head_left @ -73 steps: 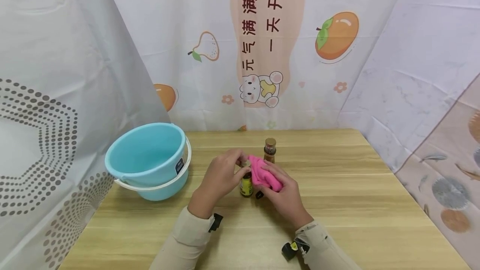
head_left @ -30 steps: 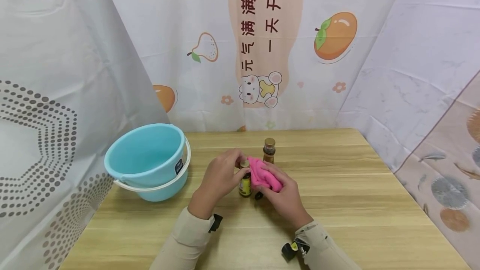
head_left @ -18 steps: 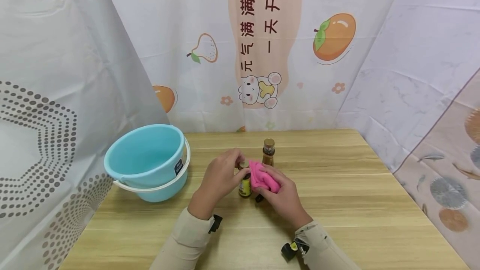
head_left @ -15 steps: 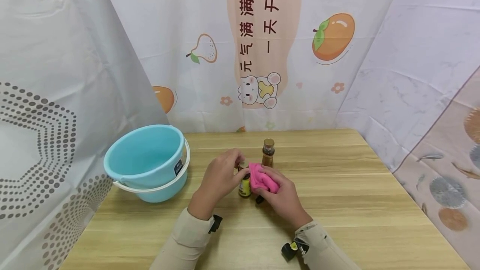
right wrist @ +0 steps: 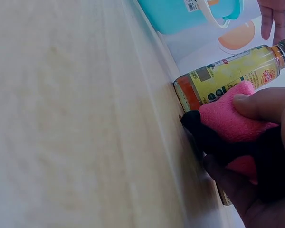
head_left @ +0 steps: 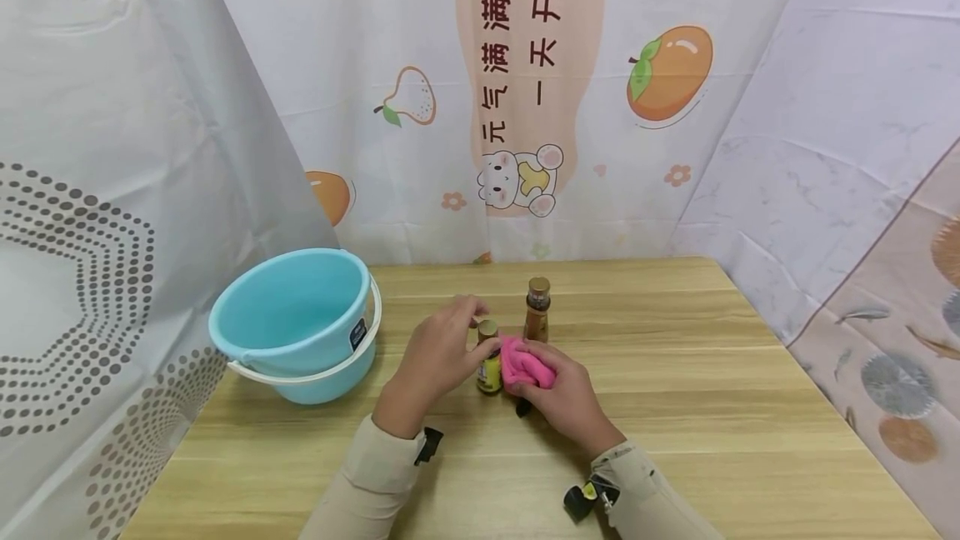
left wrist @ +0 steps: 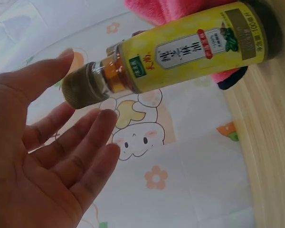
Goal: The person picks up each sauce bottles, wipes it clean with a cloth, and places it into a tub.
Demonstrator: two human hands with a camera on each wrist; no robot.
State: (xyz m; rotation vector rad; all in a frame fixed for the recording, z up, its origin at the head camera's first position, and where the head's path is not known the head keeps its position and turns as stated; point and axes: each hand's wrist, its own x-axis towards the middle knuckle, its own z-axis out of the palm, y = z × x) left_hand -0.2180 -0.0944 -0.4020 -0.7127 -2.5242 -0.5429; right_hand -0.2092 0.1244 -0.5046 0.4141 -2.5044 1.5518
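Note:
A small sesame oil bottle with a yellow label and dark gold cap stands upright on the table between my hands. My left hand is around the bottle's cap with fingers spread; in the left wrist view the thumb and fingers are apart from the cap. My right hand grips a bunched pink cloth, pressed against the bottle's right side. A black piece lies against the cloth in the right wrist view; its kind is unclear. Just behind the cloth stands a brown bottle with a gold cap, its lower part hidden.
A light blue bucket with a white handle stands at the table's left. The wooden table ends at a printed curtain behind; more curtains hang on both sides.
My left fingers have loosened from the sesame oil bottle's cap, which now shows. My right hand has moved the pink cloth slightly down along the bottle. The bottles and bucket stay put.

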